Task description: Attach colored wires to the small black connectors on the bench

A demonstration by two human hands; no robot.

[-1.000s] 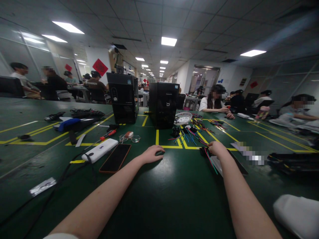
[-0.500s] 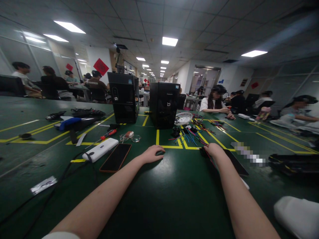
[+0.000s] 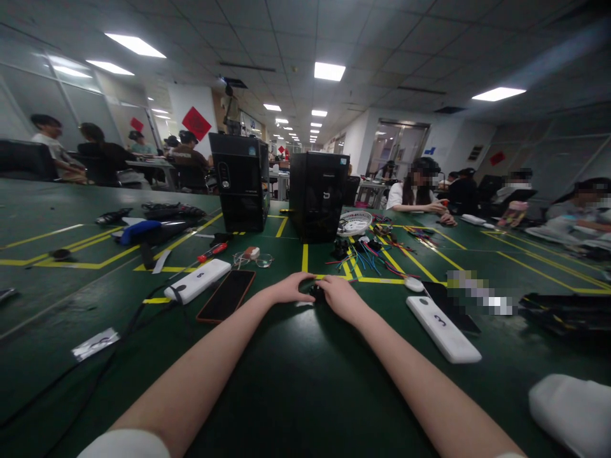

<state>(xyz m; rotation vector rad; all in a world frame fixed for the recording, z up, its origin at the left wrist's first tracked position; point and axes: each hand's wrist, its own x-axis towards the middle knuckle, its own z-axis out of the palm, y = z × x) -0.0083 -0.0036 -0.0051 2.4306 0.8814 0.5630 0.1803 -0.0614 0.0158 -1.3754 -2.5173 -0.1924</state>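
My right hand (image 3: 337, 294) is closed on a small black part (image 3: 316, 292) over the middle of the table; my fingers hide most of it. A short piece of reddish wire (image 3: 352, 280) shows just beyond that hand. My left hand (image 3: 289, 289) faces it from the left, its thumb and fingers apart in a curve. The left thumb tip is close beside the black part; contact cannot be made out. Behind my hands lies a pile of coloured wires (image 3: 365, 256), next to two upright black computer towers (image 3: 319, 200) (image 3: 241, 184).
A phone (image 3: 226, 296), white power bank (image 3: 200, 281), glasses (image 3: 260, 259) and red screwdriver (image 3: 212, 252) lie left. Another white power bank (image 3: 443, 327) and a dark flat device (image 3: 451, 305) lie right. A white basket (image 3: 354, 222) is behind. A co-worker (image 3: 415, 191) sits across the table.
My right hand has moved left from the right side to the middle, bringing the black wired part near my left hand. The white power bank on the right is now uncovered.
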